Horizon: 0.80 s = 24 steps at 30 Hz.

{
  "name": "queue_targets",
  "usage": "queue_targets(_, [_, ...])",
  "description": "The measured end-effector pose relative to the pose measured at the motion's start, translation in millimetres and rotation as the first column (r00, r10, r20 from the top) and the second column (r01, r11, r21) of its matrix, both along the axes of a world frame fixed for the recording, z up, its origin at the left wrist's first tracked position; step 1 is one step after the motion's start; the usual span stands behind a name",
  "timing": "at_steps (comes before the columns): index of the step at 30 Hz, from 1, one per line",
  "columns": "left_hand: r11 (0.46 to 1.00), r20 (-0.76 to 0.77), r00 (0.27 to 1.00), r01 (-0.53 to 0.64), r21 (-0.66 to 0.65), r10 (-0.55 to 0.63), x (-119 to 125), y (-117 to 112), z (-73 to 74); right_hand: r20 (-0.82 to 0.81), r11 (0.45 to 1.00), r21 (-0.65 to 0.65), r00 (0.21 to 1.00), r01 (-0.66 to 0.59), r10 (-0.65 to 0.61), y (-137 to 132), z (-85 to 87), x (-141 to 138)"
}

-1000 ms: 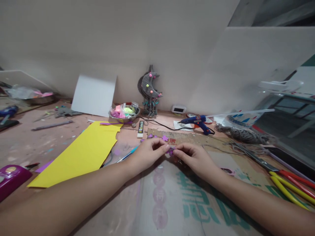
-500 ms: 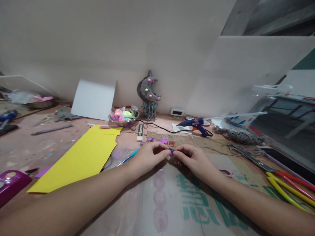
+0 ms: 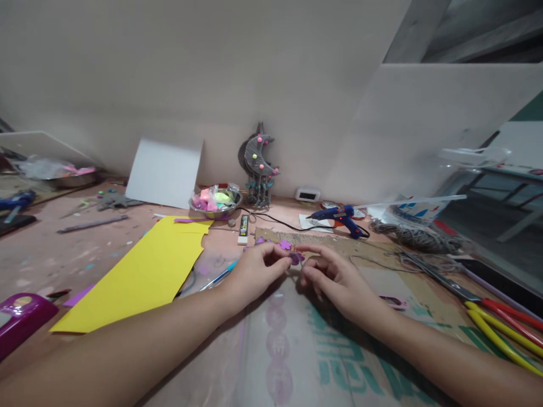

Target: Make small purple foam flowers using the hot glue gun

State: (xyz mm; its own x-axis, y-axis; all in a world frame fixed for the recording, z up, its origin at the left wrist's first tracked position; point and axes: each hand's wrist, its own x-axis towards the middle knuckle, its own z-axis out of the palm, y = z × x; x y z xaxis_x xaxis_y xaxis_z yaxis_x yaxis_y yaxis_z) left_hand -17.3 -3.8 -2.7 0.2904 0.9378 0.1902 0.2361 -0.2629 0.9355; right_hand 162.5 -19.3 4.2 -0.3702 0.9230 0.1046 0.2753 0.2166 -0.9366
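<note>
My left hand [image 3: 258,272] pinches a small purple flower [image 3: 296,258] between thumb and forefinger, over the middle of the worktable. Just to its right, my right hand [image 3: 333,276] has its forefinger stretched toward the flower, while the thumb lies against the other curled fingers. A thin pale strand seems to run from the flower to these fingertips; what they hold is too small to make out. Behind the hands lies another purple flower [image 3: 285,245] with several small purple pieces on cardboard [image 3: 335,244]. A blue pen [image 3: 218,276] is beside my left wrist.
Yellow paper [image 3: 131,277] covers the left side. At the back stand a bowl of clay [image 3: 215,212], a grey moon ornament [image 3: 259,158] and a blue glue gun [image 3: 337,215]. Grey yarn [image 3: 418,236] and large scissors [image 3: 462,294] lie at right.
My right fingers have come away from the flower and the forefinger has stretched out. More of the flower shows in my left pinch. The view has shifted slightly.
</note>
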Motion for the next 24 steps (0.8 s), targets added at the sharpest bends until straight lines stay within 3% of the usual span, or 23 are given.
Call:
queue_targets(4, [1.000,0.004,1.000,0.031,0.002,-0.031,-0.8,0.2,-1.6,0.051,0.995,0.024,0.994,0.095,-0.096,2.6,-0.1,2.2])
queue_targets(8, [0.999,-0.025,0.999,0.037,0.006,-0.037,-0.9,-0.5,-1.2,0.096,0.969,0.133,0.971,0.207,-0.220,6.7,-0.6,5.7])
queue_targets(12, [0.998,-0.041,0.998,0.055,0.009,-0.054,-0.9,-1.6,0.1,0.198,0.935,0.273,0.938,0.226,-0.285,4.3,2.1,5.6])
queue_targets(18, [0.996,-0.058,0.994,0.088,-0.016,-0.089,-1.5,-1.2,-2.6,0.274,0.930,0.313,0.919,0.195,-0.285,2.4,4.2,3.6])
queue_targets(24, [0.993,-0.073,0.991,0.111,-0.038,-0.113,-1.5,-2.2,-4.2,0.283,0.958,0.245,0.935,0.146,-0.215,4.6,2.7,1.7])
